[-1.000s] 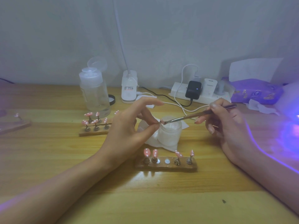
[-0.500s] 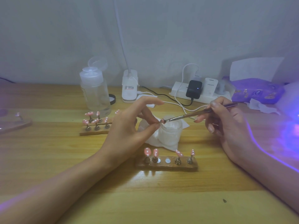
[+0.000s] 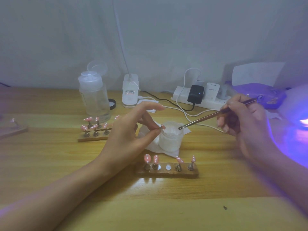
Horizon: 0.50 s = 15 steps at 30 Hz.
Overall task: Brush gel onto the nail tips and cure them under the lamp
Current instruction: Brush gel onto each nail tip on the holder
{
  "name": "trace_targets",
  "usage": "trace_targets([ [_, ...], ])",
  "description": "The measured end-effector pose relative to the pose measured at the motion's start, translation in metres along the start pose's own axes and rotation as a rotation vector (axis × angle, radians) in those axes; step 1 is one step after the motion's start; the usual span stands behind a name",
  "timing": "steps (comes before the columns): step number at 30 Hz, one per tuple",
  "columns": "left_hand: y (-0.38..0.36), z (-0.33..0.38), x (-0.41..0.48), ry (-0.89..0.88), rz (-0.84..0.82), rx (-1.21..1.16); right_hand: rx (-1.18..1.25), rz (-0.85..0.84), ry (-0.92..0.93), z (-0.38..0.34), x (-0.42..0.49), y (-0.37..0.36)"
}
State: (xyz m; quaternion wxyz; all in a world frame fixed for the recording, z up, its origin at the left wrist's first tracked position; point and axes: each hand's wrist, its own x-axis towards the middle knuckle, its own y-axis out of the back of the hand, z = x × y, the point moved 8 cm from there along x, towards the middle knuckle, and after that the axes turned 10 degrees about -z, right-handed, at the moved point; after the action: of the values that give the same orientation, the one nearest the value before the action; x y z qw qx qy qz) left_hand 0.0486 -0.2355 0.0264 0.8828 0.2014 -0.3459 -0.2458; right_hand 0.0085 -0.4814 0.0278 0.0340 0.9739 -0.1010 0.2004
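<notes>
The left hand [image 3: 130, 135] pinches a pink nail tip [image 3: 163, 126] between thumb and fingertip, beside the gel jar [image 3: 170, 139] at the middle of the desk [image 3: 50, 164]; the right hand [image 3: 241, 120] grips the brush [image 3: 208, 117], bristles at the jar's mouth; best load sparingly, wiping excess on the rim.

Pale wall [image 3: 166, 30] behind wooden table [image 3: 150, 205], violet glow at right.
</notes>
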Motion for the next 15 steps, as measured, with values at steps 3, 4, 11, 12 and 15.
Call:
trace_targets([
  [3,0.0,-0.001,0.0,0.008,-0.001,-0.004,-0.001,0.0,0.029,-0.008,0.007,0.01],
  [4,0.0,-0.001,0.0,0.007,-0.002,-0.004,0.027,-0.018,0.039,-0.01,0.009,0.011],
  [11,-0.001,0.0,0.0,0.009,-0.011,-0.008,-0.084,-0.331,0.245,-0.029,0.001,-0.021],
  [12,-0.001,0.0,0.0,0.009,-0.012,-0.01,-0.079,-0.318,0.254,-0.03,0.0,-0.02],
  [15,-0.001,-0.001,0.0,0.013,-0.012,-0.016,-0.071,-0.276,0.279,-0.033,0.002,-0.011],
])
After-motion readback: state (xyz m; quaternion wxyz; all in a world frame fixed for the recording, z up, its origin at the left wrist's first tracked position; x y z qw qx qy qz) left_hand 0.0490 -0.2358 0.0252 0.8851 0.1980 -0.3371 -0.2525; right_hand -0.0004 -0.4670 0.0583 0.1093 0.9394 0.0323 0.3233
